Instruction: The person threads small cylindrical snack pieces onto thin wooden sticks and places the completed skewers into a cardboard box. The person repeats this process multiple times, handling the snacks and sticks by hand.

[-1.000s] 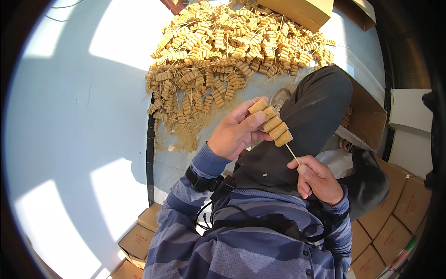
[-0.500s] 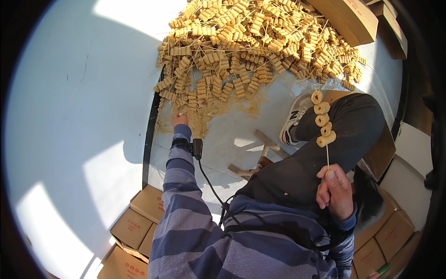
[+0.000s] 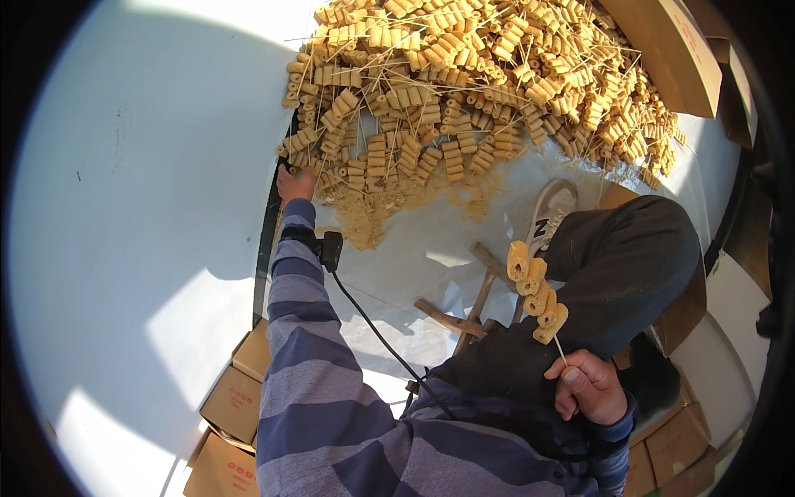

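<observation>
My right hand (image 3: 592, 388) pinches the bare end of a thin wooden stick. Threaded along that stick is a row of golden, hollow rolls (image 3: 537, 291), making a skewer held tilted above my dark trouser leg. My left hand (image 3: 296, 184) reaches out to the near left edge of a big heap of similar skewers (image 3: 406, 95). Its fingers look apart, and their tips are partly lost among the rolls. I see nothing held in it.
Golden crumbs (image 3: 364, 222) lie on the pale sheet before the heap. A wooden frame (image 3: 468, 319) stands near my leg. Cardboard boxes (image 3: 233, 404) are at lower left, and an open carton (image 3: 667, 50) is at far right. A black cable (image 3: 364, 319) runs from my left wrist.
My left hand has shifted left and outward along the heap's edge. The skewer in my right hand has come lower and tilted left. The whole view has also shifted slightly.
</observation>
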Tool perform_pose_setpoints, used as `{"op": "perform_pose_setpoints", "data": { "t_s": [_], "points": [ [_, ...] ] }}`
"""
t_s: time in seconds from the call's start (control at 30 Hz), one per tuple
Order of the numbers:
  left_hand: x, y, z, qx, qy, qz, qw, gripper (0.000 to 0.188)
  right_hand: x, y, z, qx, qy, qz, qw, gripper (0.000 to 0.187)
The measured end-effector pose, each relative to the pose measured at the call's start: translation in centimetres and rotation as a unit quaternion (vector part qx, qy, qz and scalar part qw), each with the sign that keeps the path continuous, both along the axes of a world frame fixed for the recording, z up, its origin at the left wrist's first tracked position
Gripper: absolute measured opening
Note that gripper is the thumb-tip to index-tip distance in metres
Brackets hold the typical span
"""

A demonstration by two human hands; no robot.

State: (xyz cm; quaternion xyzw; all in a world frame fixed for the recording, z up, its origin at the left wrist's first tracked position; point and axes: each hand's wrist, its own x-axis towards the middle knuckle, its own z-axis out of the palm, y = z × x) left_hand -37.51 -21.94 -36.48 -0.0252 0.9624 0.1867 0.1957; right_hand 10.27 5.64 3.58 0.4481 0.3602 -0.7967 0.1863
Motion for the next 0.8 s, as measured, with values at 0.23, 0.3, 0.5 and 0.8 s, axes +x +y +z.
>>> {"op": "perform_pose_setpoints", "data": {
  "t_s": [0.23, 0.3, 0.5, 0.8],
  "points": [
    [0.7, 2.8, -1.0, -0.060, -0.076, -0.026, 0.995, 0.104, -0.6, 1.6, -0.7, -0.102, 0.024, -0.002, 0.995, 0.025],
    [1.7, 3.3, -1.6, 0.034, -0.122, -0.044, 0.991, 0.103, -0.4, 2.0, -0.9, -0.116, 0.034, 0.001, 0.993, 0.026],
    [11.0, 7.7, -2.3, 0.044, -0.179, -0.017, 0.983, 0.091, 0.6, 1.7, -1.0, -0.121, 0.047, -0.014, 0.991, 0.026],
    [20.3, 14.5, -2.3, 0.092, -0.217, -0.070, 0.969, 0.093, 1.8, 0.3, -1.3, -0.069, 0.079, -0.034, 0.994, 0.024]
  ]
}}
